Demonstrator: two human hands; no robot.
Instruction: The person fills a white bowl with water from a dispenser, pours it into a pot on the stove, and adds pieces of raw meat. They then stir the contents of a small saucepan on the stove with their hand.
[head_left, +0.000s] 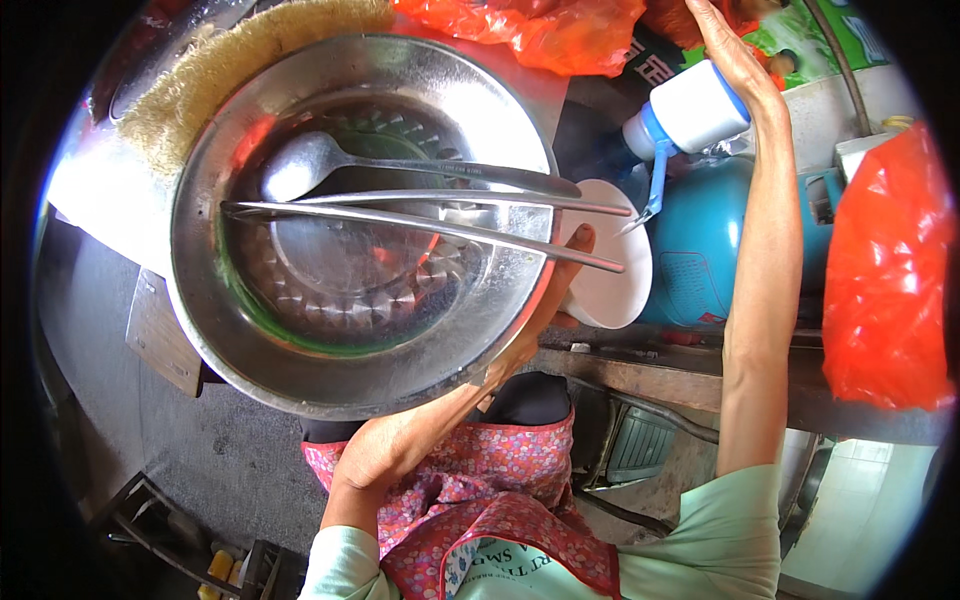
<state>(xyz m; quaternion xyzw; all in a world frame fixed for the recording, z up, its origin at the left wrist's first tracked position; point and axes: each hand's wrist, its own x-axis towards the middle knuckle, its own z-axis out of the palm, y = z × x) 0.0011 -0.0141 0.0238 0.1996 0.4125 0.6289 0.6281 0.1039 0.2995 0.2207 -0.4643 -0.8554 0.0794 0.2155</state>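
Note:
My left hand (576, 255) holds a white bowl (622, 289), tilted, with the thumb over its rim. The bowl is under the blue spout (657, 180) of a white and blue water pump (694, 109), and clear water appears to run from the spout tip. Against the pump's top rests the palm of my right hand (739, 60), its fingers stretched beyond it. A wide stainless-steel basin (360, 386) partly hides my left forearm. Across the basin lie a metal spoon (304, 169) and a pair of metal chopsticks (517, 199), their ends sticking out over the bowl.
Beside the pump sits a large teal container (690, 247). Red plastic bags are at the back (540, 30) and far right (889, 277). A fibrous tan pad (225, 67) lies behind the basin. The wooden table edge (630, 375) runs below the bowl, with a chair (637, 442) beneath.

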